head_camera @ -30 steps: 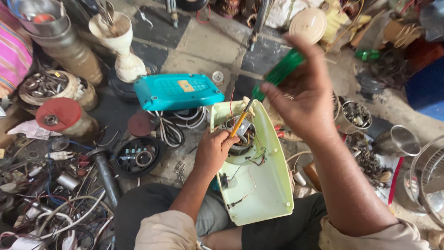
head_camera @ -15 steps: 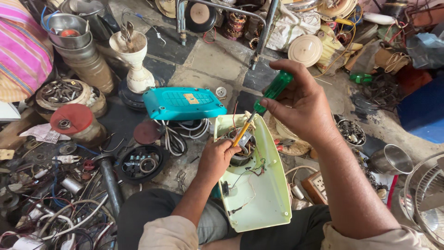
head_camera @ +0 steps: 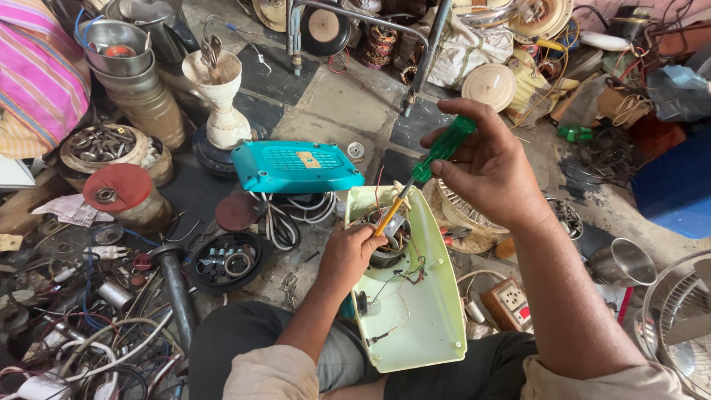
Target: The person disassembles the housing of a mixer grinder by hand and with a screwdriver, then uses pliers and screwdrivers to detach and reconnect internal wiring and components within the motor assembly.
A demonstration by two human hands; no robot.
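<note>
On the far left sits a heap of wires (head_camera: 89, 348) and a red disc (head_camera: 117, 187), with a white funnel (head_camera: 216, 96) behind them. Next comes a teal cover (head_camera: 298, 167) on the floor, well clear of the work. Just right of it, the left hand (head_camera: 348, 255) is clenched on the upper rim of the pale green housing (head_camera: 415, 311), which rests open side up across the person's lap — wires and a small motor show inside. The right hand (head_camera: 489, 167) grasps the green handle of a screwdriver (head_camera: 422, 174), whose shaft slants down to the left and reaches the motor close by the left thumb (the tip itself is too small to make out). To do this well, I judge the shaft should line up straight with the screw, pressed firmly while turning, and the left hand should brace the housing — thumb kept off the tip, thin wires kept out from under it. At the far right stand a socket box (head_camera: 507, 304) and a fan grille (head_camera: 681, 326).
</note>
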